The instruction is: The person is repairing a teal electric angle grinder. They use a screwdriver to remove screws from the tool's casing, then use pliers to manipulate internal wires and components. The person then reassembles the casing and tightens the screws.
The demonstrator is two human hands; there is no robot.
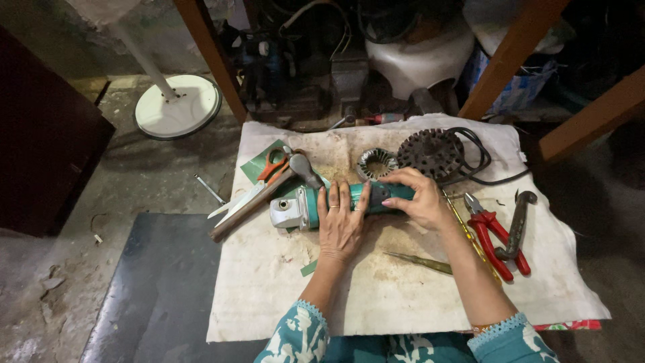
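A teal angle grinder (316, 204) lies on its side on the stained white cloth (403, 296) that covers the table. The left hand (340, 225) lies flat over the grinder's body, fingers (334, 202) spread and pressing it, not curled shut. The right hand (418, 198) wraps the grinder's rear end, fingers closed around it. Just left of the grinder lie orange-handled scissors (265, 176) and a hammer (269, 191). Behind the grinder sit a ring-shaped stator (377, 163) and a dark round toothed part (431, 153). Well right of the grinder lie red-handled pliers (494, 235); near it, toward the person, lie tweezers (418, 262).
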